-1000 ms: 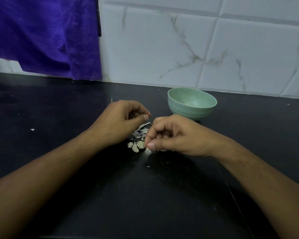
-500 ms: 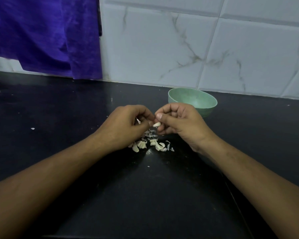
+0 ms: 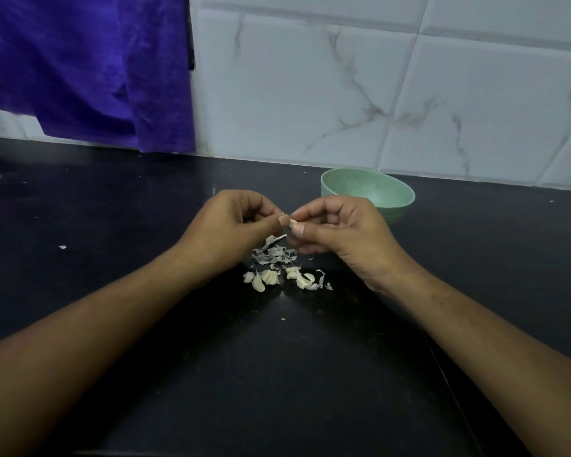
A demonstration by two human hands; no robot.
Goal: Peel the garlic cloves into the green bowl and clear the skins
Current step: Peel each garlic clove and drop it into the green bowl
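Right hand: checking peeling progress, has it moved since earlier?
Yes. The right hand rose off the skin pile toward the green bowl, now overlapping its near side.

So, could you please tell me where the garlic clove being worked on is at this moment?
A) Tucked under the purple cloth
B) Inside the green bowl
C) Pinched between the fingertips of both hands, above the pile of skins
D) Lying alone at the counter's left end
C: the garlic clove sits between the fingertips of the left hand and right hand, raised above the pile of skins and in front of the green bowl.
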